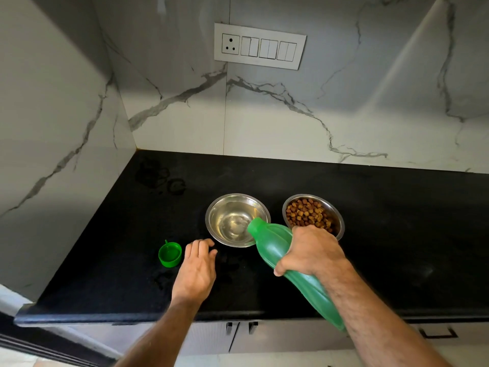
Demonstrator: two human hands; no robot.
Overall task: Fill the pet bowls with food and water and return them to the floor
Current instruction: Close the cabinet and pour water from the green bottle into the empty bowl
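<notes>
Two steel pet bowls stand side by side on the black countertop (397, 221). The left bowl (225, 205) holds a little water. The right bowl (328, 207) is filled with brown kibble (307, 214). My right hand (312, 250) grips a green plastic bottle (272, 242), tilted with its open mouth over the left bowl's rim. My left hand (197, 268) rests palm down on the counter just in front of the left bowl, fingers apart and holding nothing. The bottle's green cap (170, 254) lies upside down to the left of that hand.
Marble-patterned walls close the counter at the back and left, forming a corner. A switch panel (259, 46) sits on the back wall. Wet ring marks (164, 181) show near the back left corner. Cabinet doors with handles (240, 327) lie below the counter's front edge.
</notes>
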